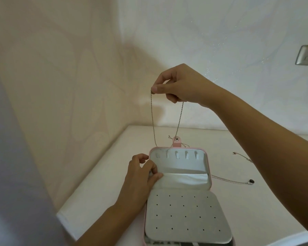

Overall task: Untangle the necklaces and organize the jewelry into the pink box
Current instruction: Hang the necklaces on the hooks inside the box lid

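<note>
The pink box [181,215] is being held open near the table [105,174] front edge, its lid pocket [185,180] pinched by the left hand [142,176]; the hooks [176,154] are bare, so little seems done. Above, a chain [153,121] is being pinched by the right hand [178,84]. Beyond, necklaces [238,181] are waiting, with open room beside them.

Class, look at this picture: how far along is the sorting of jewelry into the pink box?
Done: the pink box is open, but its hooks and hole panel are bare. In hand: the right hand pinches a chain, hanging it above the box, while the left hand holds the box's edge. Left: hang that chain, then the pendant necklace and thin necklace on the table.
</note>
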